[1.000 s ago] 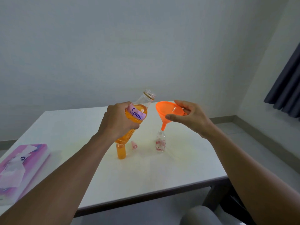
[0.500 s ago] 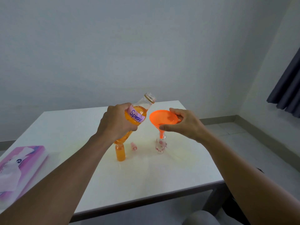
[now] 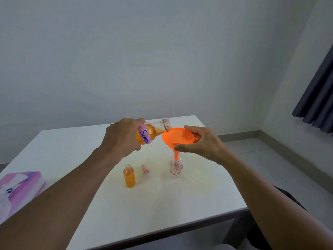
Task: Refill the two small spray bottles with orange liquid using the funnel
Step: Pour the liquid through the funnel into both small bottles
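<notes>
**A:** What surface are you working on, and what room is it?

**B:** You stand over a white tabletop [image 3: 189, 201] set against a plain pale wall [image 3: 144, 60]. A dark curtain [image 3: 317, 98] hangs at the right edge, and tiled floor [image 3: 252, 147] runs beyond the far right corner of the tabletop.

**A:** Where are your hands?

**B:** Your left hand [image 3: 124, 138] is wrapped around a large bottle [image 3: 153, 131] with a pink label reading "Spray", tipped nearly flat, its open mouth just over the rim of the orange funnel [image 3: 177, 138]. Orange liquid fills the gripped end of the bottle. Your right hand [image 3: 201, 144] pinches the funnel's rim between thumb and fingers, and the spout sits in the neck of a clear patterned spray bottle [image 3: 175, 168], which stands upright and looks nearly empty.

**A:** What else lies around?

**B:** A second small spray bottle [image 3: 129, 176], uncapped and full of orange liquid, stands to the left of the patterned one. Between the two lies a small pink cap [image 3: 145, 168] on its side. A pink tissue box [image 3: 18, 188] sits at the left edge, well apart. Your forearms cross the near tabletop; nothing stands between bottle mouth and funnel.
</notes>
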